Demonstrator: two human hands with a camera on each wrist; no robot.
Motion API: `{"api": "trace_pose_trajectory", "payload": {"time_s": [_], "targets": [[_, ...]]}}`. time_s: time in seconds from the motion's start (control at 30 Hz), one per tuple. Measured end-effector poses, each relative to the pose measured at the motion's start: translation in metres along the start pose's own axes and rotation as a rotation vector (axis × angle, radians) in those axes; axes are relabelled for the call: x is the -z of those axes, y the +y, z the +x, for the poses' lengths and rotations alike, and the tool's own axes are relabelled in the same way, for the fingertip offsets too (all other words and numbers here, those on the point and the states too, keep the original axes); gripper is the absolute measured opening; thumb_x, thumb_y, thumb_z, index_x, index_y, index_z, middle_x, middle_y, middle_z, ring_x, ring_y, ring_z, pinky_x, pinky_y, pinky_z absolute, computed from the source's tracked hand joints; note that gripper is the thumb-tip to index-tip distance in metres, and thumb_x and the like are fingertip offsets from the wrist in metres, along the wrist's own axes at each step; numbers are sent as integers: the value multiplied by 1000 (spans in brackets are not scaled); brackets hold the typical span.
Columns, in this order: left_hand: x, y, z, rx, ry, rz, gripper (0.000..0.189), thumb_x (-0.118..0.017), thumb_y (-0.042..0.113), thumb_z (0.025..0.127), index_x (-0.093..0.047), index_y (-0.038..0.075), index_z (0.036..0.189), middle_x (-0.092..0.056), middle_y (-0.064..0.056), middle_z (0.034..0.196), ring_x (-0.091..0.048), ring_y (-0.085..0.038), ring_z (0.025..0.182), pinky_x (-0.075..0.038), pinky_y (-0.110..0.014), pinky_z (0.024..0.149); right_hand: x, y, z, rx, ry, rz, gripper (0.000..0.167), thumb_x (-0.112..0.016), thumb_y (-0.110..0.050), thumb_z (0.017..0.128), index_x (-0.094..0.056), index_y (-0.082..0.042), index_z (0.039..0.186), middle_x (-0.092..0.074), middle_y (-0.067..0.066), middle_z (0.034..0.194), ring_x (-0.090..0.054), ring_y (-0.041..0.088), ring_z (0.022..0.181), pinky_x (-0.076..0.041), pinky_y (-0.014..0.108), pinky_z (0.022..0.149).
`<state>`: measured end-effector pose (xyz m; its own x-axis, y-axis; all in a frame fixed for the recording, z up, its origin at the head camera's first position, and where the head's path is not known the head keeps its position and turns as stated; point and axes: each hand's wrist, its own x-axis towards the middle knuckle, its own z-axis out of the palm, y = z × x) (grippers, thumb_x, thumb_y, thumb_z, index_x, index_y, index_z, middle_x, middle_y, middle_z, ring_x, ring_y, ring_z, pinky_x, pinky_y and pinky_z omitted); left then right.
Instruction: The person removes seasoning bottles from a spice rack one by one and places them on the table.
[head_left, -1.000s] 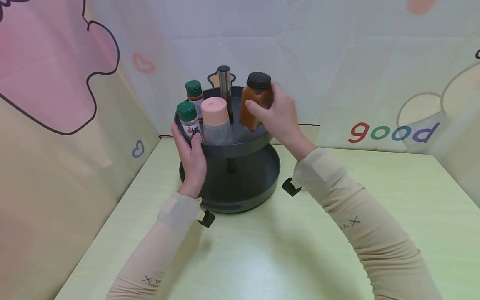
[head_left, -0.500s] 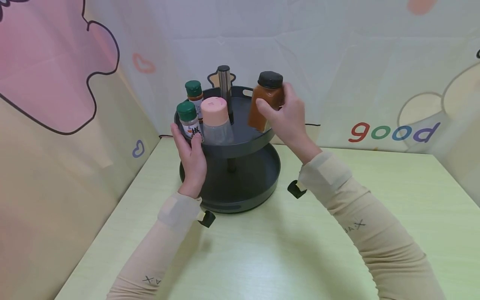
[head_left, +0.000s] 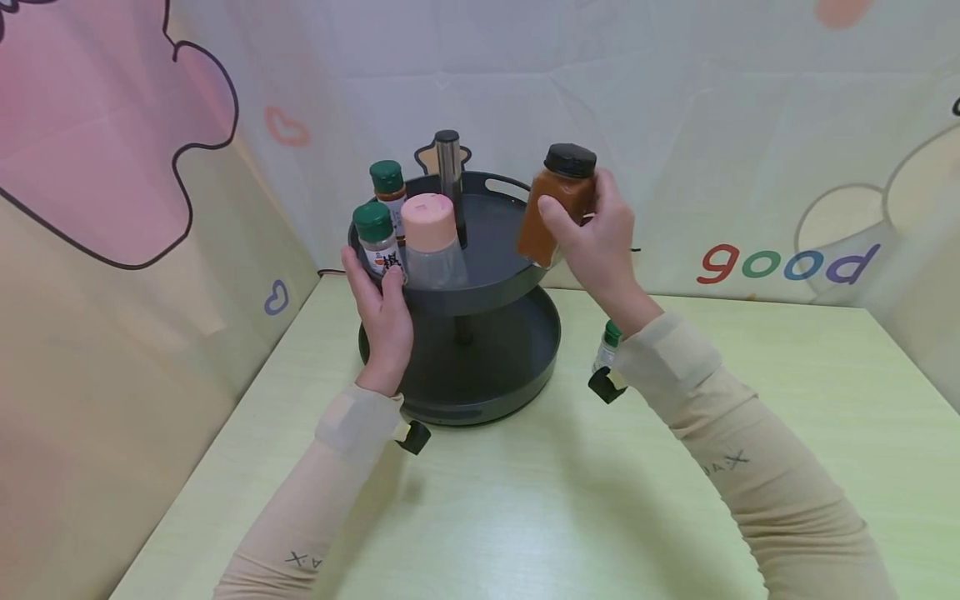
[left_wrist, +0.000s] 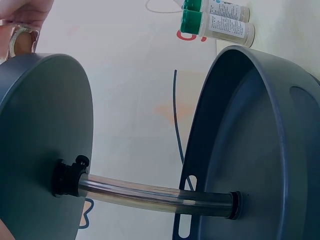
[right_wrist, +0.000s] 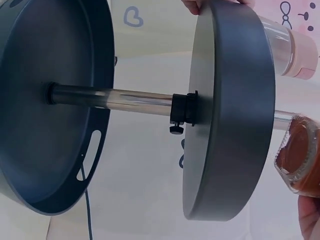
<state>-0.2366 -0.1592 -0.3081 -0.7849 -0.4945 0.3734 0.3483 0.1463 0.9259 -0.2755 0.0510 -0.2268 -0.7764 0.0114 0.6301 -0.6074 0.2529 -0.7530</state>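
In the head view my right hand (head_left: pixel 603 242) grips a square jar (head_left: pixel 558 208) of reddish-brown spice with a black lid. It holds the jar tilted at the right rim of the dark grey upper tray (head_left: pixel 491 267) of a two-tier rack. The right wrist view shows the jar's glass base (right_wrist: pixel 295 157) beside that tray. My left hand (head_left: pixel 386 329) holds the upper tray's left rim, its thumb by a green-capped spice bottle (head_left: pixel 378 242). Next to this bottle stand another green-capped bottle (head_left: pixel 388 187) and a clear jar with a pink lid (head_left: pixel 430 225).
A metal post (head_left: pixel 450 167) rises from the upper tray, and the lower tray (head_left: pixel 487 375) sits on the pale green table (head_left: pixel 480 500). Right of the rack stand green-capped bottles (left_wrist: pixel 227 27), mostly behind my right wrist in the head view. A patterned cloth (head_left: pixel 712 125) hangs behind.
My right hand has moved right with the spice jar, from over the upper tray to its right rim. A green-capped bottle now shows beside my right wrist. My left hand has stayed put.
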Motion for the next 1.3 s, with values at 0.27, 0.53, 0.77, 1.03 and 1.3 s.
{"api": "trace_pose_trajectory", "payload": {"time_s": [0.27, 0.53, 0.77, 1.03, 1.3], "targets": [[0, 0, 0, -11, 4, 2, 68, -38, 27, 90, 4, 16, 142, 1, 4, 149, -4, -5, 135, -10, -26, 111, 9, 9, -9, 17, 33, 25, 40, -57, -26, 77, -51, -3, 109, -57, 0, 86, -47, 9, 70, -40, 18, 56], [0, 0, 0, -4, 6, 3, 69, -38, 28, 90, 5, 17, 142, 1, 5, 149, -4, -5, 135, -10, -25, 111, 18, 18, -18, 67, 74, 21, 39, -57, -22, 77, -50, 3, 107, -54, -11, 82, -47, 7, 68, -40, 16, 55], [0, 0, 0, -3, 5, 4, 69, -38, 29, 90, 5, 18, 142, 1, 6, 149, -4, -4, 135, -10, -26, 111, 26, 24, -23, 97, 90, 12, 39, -57, -21, 76, -50, 4, 105, -53, -14, 80, -46, 7, 65, -38, 16, 53], [0, -1, 1, -11, 1, 0, 68, -38, 29, 90, 5, 17, 142, 1, 5, 149, -4, -4, 135, -11, -26, 111, 36, 29, -31, 57, 53, -16, 39, -57, -19, 77, -49, 1, 110, -53, -13, 86, -47, 9, 70, -39, 17, 57], [0, 0, 1, 10, 6, -5, 69, -38, 29, 90, 5, 18, 142, 0, 8, 148, -5, -3, 134, -10, -26, 111, 46, 34, -40, -20, 4, -82, 39, -59, -16, 79, -47, -1, 113, -57, 2, 97, -48, 8, 79, -41, 16, 64]]}}
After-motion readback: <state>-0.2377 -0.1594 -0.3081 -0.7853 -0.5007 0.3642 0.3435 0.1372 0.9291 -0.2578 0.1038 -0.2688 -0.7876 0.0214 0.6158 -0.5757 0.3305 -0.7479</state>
